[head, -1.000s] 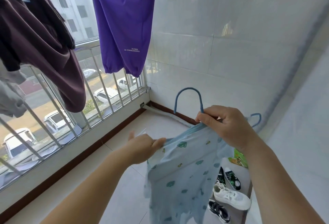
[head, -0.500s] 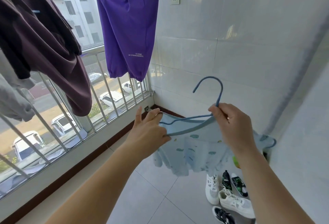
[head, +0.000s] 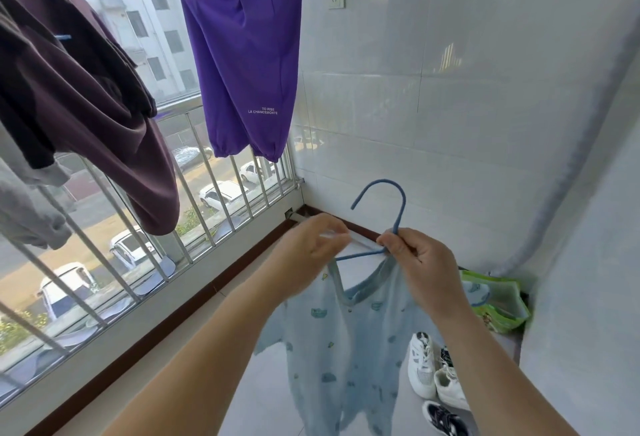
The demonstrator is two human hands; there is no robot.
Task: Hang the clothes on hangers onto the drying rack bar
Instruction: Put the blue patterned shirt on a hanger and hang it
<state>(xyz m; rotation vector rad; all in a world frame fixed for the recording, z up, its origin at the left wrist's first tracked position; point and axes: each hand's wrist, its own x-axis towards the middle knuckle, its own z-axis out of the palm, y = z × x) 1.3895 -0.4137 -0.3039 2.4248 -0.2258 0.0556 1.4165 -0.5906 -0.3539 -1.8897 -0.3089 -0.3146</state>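
While right hand point(head: 420, 262) pinches thin blue hanger point(head: 388, 214), left hand point(head: 308, 252) grips soft printed shirt point(head: 346, 342)

Overhead, purple trousers point(head: 244, 54) and a maroon garment point(head: 86, 117) hung, with open room between them; a tiled wall point(head: 450, 106) closed the right, window bars point(head: 194, 186) the left, sneakers point(head: 433, 373) lay on the floor below

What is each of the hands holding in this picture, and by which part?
The right hand grips the blue hanger at its neck, below the hook. The left hand holds the hanger's left arm end, at the pale blue shirt's shoulder.
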